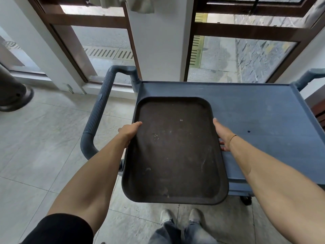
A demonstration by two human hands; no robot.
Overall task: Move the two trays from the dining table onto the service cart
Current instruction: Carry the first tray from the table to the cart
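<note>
We hold a dark tray [174, 148] over the cart [260, 110], far end above the cart's left top, near end jutting past its front edge. Our left hand [130, 130] and right hand [223, 134] each clamp a long rim. The tray carries only crumbs and smears.

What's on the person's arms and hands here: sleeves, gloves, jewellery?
Both hands are bare, no gloves. The left hand has a bare forearm, with a black fabric sleeve pushed up past the elbow. The right hand has a bare forearm, no sleeve in view, and a thin dark string bracelet at the wrist. No rings or watch visible.
</note>
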